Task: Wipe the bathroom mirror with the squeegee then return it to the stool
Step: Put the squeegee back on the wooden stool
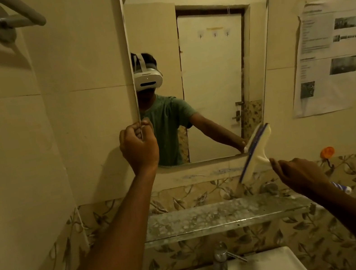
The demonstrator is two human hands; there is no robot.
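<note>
While the left hand [139, 146] is clenched on the thin left edge of the tall arched wall mirror [206, 58], with its fingers [145, 124] curled around the border, the glass looks steadied for the wiping. I judge the mirror to be stiff but fragile, so the pressure on it should be even and not hard, and the hold on its bare edge should be gentle.

Below the mirror, a frosted glass shelf [222, 216] is fixed on the leaf-patterned tile wall, and under it stand a chrome tap [221, 267] and a white sink [290, 265].

Further to the right, the white plastic squeegee with a dark blue rubber blade [255, 153] lies tilted at the lower right corner of the mirror, its upper end over the glass and its lower end over the ledge below. The right hand [298, 175] is grasping its short handle; the fingers are closed on it, though the grip itself is partly hidden. The tool seems light and rigid, with only the blade soft, and the handle is the correct place to hold it. If it is wet, it may be slippery.

I cannot see the stool.
</note>
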